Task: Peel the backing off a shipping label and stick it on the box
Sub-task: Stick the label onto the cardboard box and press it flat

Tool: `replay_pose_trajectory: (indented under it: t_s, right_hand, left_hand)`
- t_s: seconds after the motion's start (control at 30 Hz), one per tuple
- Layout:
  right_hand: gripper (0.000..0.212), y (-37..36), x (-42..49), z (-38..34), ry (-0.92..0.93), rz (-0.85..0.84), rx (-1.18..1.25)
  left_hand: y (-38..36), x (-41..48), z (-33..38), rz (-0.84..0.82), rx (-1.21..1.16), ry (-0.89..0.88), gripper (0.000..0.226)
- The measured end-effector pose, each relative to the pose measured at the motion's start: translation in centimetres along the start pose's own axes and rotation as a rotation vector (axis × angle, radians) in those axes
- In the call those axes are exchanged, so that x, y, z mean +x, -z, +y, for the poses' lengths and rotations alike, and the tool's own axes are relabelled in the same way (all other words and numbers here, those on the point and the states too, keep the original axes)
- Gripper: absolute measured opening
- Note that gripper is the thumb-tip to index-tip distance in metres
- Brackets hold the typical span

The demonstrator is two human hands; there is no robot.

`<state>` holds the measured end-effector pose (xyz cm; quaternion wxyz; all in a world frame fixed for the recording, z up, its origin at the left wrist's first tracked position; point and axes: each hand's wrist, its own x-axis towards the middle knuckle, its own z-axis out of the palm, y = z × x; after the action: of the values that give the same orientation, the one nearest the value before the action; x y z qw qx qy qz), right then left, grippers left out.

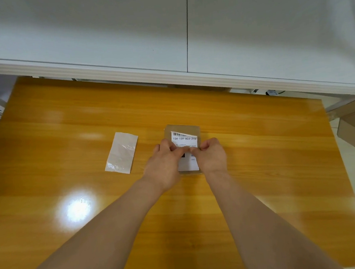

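A small brown cardboard box (182,128) lies flat near the middle of the wooden table. A white shipping label (184,138) with a barcode and the text 15H-159-A03-210 lies on its top face; its far right corner looks slightly lifted. My left hand (165,160) and my right hand (211,155) rest on the label side by side, fingers curled and fingertips pressing on its middle. Both hands hide the label's sides and part of its lower half. The peeled, glossy backing sheet (121,152) lies flat on the table to the left of the box.
The orange wooden table (66,125) is glossy, with a bright light reflection at front left. A white cabinet (124,43) runs along its far edge. Brown cardboard boxes (354,122) stand off the table at the right, and another at the left edge.
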<state>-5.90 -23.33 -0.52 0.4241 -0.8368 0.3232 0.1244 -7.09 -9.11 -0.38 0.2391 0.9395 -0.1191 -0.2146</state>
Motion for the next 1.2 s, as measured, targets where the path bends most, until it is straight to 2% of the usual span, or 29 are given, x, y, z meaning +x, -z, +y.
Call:
replay_pose_trajectory:
  t_s: [0.23, 0.37, 0.47, 0.7, 1.2]
  right_hand:
    - [0.024, -0.1, 0.0, 0.1, 0.003, 0.015, -0.050]
    - [0.015, -0.7, -0.5, 0.1, 0.135, 0.055, -0.102]
    - [0.008, -0.8, -0.9, -0.4, 0.213, 0.020, -0.156]
    - [0.032, -0.7, -0.6, -1.3, 0.265, -0.019, -0.241]
    - [0.054, -0.2, 0.6, -2.3, 0.223, -0.081, -0.237]
  left_hand:
    - [0.0, 0.2, -0.2, 0.003, -0.040, 0.006, 0.070]
    - [0.4, 0.6, 0.0, -0.003, 0.006, -0.003, 0.068]
    - [0.7, 1.0, 0.0, 0.004, 0.026, -0.005, 0.063]
    - [1.9, 2.4, -0.5, 0.018, 0.074, -0.041, 0.048]
    - [3.0, 3.2, -0.5, 0.019, 0.159, -0.050, 0.056]
